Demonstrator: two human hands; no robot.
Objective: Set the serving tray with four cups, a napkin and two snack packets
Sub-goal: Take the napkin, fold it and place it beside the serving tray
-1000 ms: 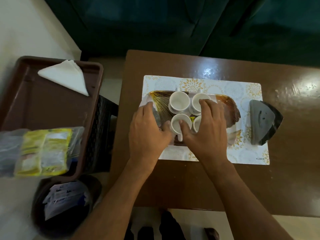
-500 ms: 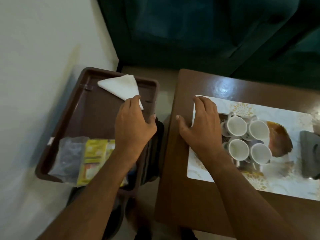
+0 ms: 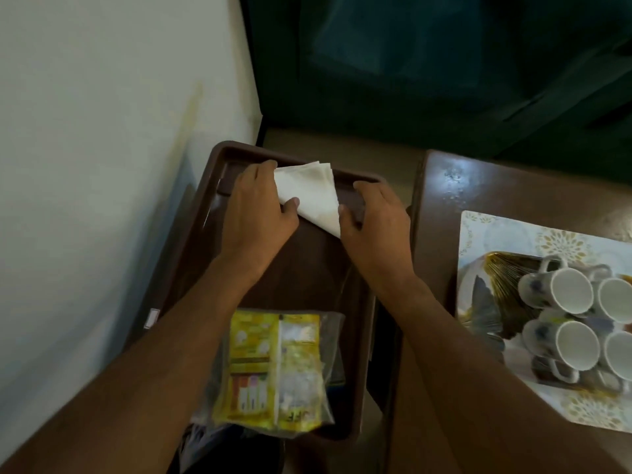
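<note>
A folded white napkin [image 3: 313,193] lies at the far end of a brown plastic tray [image 3: 307,268]. My left hand [image 3: 254,208] grips its left edge, thumb on top. My right hand [image 3: 374,217] touches its right corner with thumb and fingers. Yellow snack packets [image 3: 277,367] in clear wrap lie at the near end of the brown tray. At the right, several white cups [image 3: 574,323] stand grouped on a patterned serving tray [image 3: 496,285].
The serving tray rests on a floral placemat [image 3: 506,234] on a glossy brown table [image 3: 478,189]. A pale wall [image 3: 102,148] rises at the left and dark green upholstery [image 3: 427,70] fills the back. A gap separates the brown tray from the table.
Both hands left the cups and the placemat and moved left to the brown tray. They now hold the napkin from both sides. The view swung left.
</note>
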